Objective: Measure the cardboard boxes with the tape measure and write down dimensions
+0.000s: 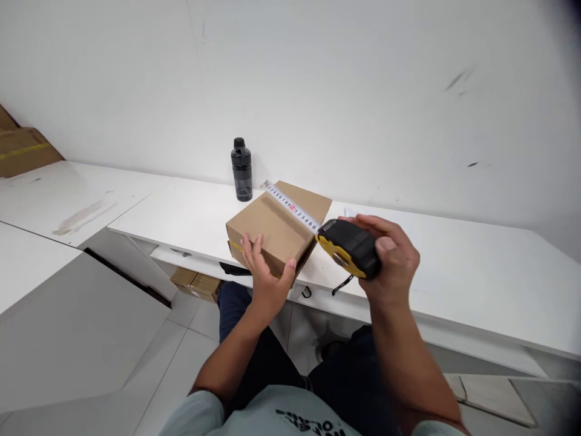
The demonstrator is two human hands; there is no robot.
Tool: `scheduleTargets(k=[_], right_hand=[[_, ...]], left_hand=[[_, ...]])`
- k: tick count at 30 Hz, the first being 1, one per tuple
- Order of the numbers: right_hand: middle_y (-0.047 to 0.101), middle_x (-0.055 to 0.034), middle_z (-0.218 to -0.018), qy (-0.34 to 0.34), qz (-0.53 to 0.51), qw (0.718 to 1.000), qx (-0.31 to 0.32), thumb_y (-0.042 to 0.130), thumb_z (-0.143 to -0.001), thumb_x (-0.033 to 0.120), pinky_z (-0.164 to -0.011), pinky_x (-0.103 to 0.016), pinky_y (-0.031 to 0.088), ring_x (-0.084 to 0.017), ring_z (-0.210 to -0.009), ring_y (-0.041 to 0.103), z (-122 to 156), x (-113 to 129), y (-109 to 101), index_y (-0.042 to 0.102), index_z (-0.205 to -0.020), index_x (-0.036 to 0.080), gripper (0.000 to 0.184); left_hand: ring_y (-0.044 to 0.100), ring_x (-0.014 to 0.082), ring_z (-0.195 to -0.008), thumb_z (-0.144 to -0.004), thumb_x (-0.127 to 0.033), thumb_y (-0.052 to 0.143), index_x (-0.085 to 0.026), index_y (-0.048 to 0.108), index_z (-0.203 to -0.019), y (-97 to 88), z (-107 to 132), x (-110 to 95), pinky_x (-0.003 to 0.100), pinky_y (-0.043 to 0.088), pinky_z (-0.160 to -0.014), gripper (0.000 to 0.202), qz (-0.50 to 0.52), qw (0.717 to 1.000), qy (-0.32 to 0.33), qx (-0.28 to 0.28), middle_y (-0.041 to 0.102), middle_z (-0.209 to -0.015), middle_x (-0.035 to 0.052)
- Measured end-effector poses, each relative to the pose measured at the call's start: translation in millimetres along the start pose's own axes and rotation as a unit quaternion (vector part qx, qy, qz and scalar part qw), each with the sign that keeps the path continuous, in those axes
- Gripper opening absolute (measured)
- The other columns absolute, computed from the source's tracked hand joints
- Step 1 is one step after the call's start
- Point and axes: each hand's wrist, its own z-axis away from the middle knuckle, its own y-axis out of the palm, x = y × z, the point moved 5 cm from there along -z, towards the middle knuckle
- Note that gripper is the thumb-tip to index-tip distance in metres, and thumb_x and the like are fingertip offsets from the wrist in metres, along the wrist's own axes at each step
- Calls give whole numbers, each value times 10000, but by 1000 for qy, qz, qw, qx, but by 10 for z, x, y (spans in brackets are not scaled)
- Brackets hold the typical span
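A closed brown cardboard box sits on the white table near its front edge. My left hand grips the box's near corner, fingers on top and thumb against the side. My right hand is wrapped round a black and yellow tape measure just right of the box. Its white tape blade is pulled out and lies along the box's right top edge, reaching the far corner.
A dark water bottle stands behind the box by the white wall. More cardboard boxes lie under the table and at the far left. A second white surface adjoins on the left.
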Motion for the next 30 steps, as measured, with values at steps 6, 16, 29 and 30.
scheduleTargets(k=[6,16,29,30], right_hand=[[679,-142,-1420,-162,309,925,148,645,-939,465,-1197,-569,513,-355,-1361,634,-353,-311,563,688,-1263,256,388],[557,-160,-1591,-197,387,863,259,595,-999,522,-1235,-598,455,-344,-1505,516,-397,-872,863,688,-1308,242,428],[500,-207,-1642,96,652,734,166,400,-903,50,-1230,-667,361,-377,-1570,406,-1121,-1819,-1796,569,-1516,121,640],[532,-192,-1621,112,649,733,173,407,-911,57,-1231,-683,342,-369,-1551,432,-1122,-1927,-1826,596,-1490,147,616]], left_hand=[[129,390,-1680,-976,-400,645,-240,432,-1508,58,-57,104,681,194,-1309,594,39,999,37,-6,220,-1771,218],[168,405,-1662,-1024,-338,558,-227,690,-1267,111,-126,227,720,199,-1289,298,-19,996,92,-13,362,-1709,170],[280,374,-1640,-940,-381,739,-257,417,-1559,489,-302,149,622,240,-1316,709,5,960,279,32,348,-1709,217],[432,355,-1568,-956,-391,710,-288,502,-1507,743,-158,10,582,332,-1290,598,9,929,334,161,488,-1639,178]])
